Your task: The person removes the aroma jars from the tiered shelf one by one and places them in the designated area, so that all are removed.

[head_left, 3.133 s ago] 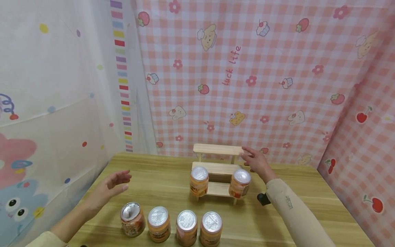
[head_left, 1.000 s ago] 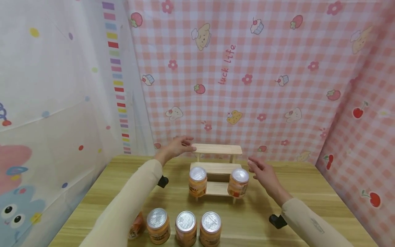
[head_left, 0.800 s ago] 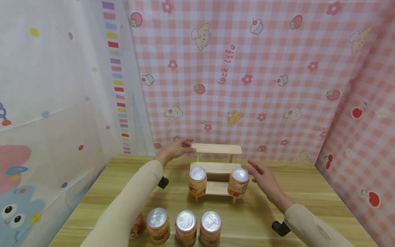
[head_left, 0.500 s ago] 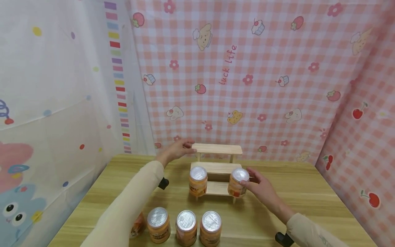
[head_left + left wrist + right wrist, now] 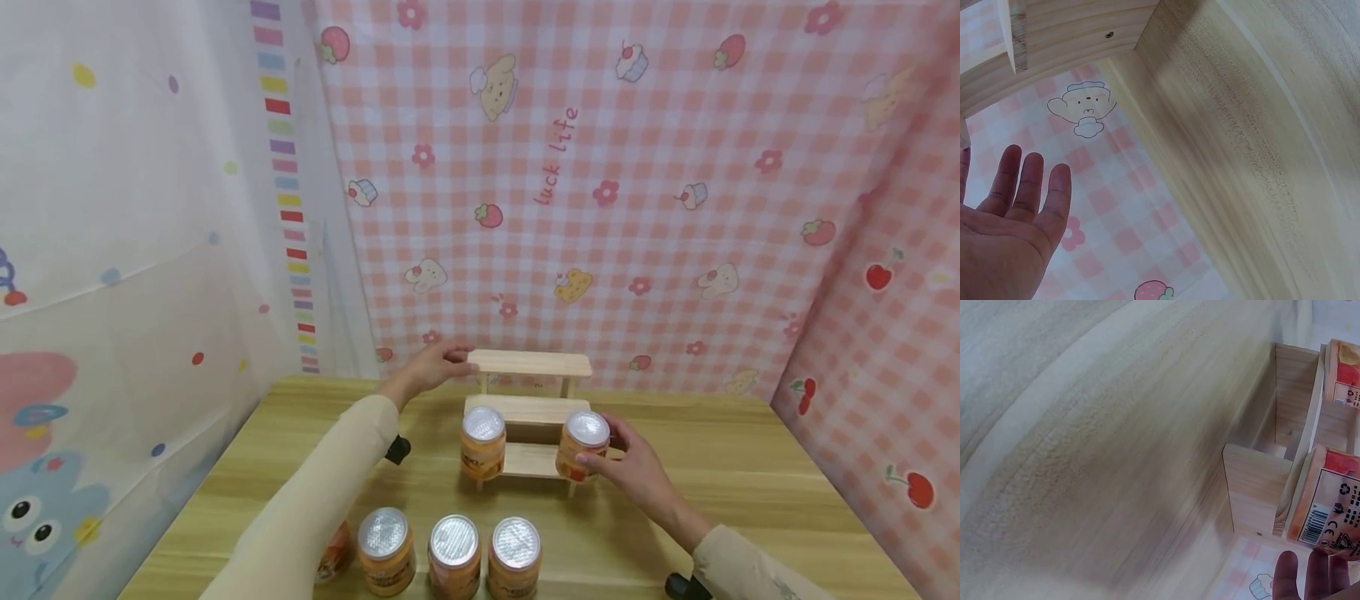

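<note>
A small three-tier wooden shelf point(image 5: 531, 363) stands near the back of the table. My left hand point(image 5: 429, 368) is at the left end of its top board, thumb at the board's edge. In the left wrist view that hand point(image 5: 1007, 231) has its fingers extended. On the lowest tier sit two orange-labelled cans with silver lids, a left can point(image 5: 483, 443) and a right can point(image 5: 587, 430). My right hand point(image 5: 637, 471) holds the right can, thumb in front and fingers behind. In the right wrist view, fingertips point(image 5: 1317, 565) meet the can's side, which bears a barcode point(image 5: 1315, 524).
In the foreground stand several more cans in a row: one point(image 5: 386, 552), another point(image 5: 454, 557), a further can point(image 5: 514, 557), and a last one point(image 5: 335, 554) partly hidden behind my left sleeve point(image 5: 315, 492). A checked pink curtain point(image 5: 600, 233) hangs behind the wooden table point(image 5: 720, 467).
My left hand has come up from the table's left side to the top board. My right hand has lowered from the board's right end and taken hold of the right can.
</note>
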`<state>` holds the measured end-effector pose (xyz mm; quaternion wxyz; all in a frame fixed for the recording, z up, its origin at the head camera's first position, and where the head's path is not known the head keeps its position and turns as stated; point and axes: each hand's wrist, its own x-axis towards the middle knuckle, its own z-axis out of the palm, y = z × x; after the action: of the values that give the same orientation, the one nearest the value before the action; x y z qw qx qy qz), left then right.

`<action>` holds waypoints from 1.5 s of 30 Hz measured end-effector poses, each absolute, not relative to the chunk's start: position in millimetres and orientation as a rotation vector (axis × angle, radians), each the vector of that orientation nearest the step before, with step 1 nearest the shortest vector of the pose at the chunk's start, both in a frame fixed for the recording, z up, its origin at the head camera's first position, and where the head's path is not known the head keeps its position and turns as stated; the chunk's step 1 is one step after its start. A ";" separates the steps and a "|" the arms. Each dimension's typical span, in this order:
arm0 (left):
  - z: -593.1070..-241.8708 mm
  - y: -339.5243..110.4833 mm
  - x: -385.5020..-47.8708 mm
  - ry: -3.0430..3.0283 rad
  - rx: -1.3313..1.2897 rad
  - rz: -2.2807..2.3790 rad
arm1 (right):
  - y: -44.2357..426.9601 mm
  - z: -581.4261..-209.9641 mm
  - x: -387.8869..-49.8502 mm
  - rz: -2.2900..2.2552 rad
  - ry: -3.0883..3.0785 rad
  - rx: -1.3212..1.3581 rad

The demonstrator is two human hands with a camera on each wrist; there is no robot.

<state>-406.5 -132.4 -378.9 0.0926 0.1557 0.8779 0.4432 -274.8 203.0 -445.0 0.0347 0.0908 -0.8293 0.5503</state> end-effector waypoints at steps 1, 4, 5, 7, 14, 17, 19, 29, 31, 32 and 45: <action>-378.9 -132.2 -406.2 2.607 0.464 1.314 | 203.7 -446.0 -274.6 1.689 -2.548 0.283; -378.4 -131.7 -405.6 2.609 0.472 1.298 | 205.0 -447.2 -273.9 1.682 -2.552 0.303; -378.1 -131.6 -406.0 2.609 0.476 1.295 | 205.4 -447.3 -273.9 1.675 -2.555 0.313; -376.9 -131.0 -406.6 2.614 0.488 1.290 | 206.0 -447.2 -274.3 1.652 -2.552 0.332; -372.4 -130.9 -404.2 2.610 0.451 1.263 | 205.3 -448.8 -274.8 1.586 -2.527 0.392; -373.2 -131.1 -404.1 2.599 0.437 1.272 | 205.4 -449.9 -272.0 1.578 -2.516 0.396; -374.0 -130.9 -404.0 2.597 0.434 1.276 | 205.4 -450.0 -268.7 1.584 -2.506 0.392; -378.0 -132.0 -406.2 2.600 0.445 1.285 | 202.4 -440.7 -250.9 1.682 -2.498 0.414; -377.7 -131.7 -406.3 2.597 0.444 1.285 | 202.6 -440.4 -246.9 1.701 -2.526 0.406; -377.8 -131.6 -406.7 2.599 0.444 1.282 | 202.6 -440.7 -244.7 1.710 -2.541 0.395; -377.3 -132.2 -407.4 2.594 0.463 1.268 | 209.0 -454.0 -216.8 1.652 -2.645 0.569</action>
<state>-407.4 -132.2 -377.3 0.1085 0.1574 0.8818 0.4311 -216.8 209.0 -454.0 -0.0144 0.1796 -0.8343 0.5210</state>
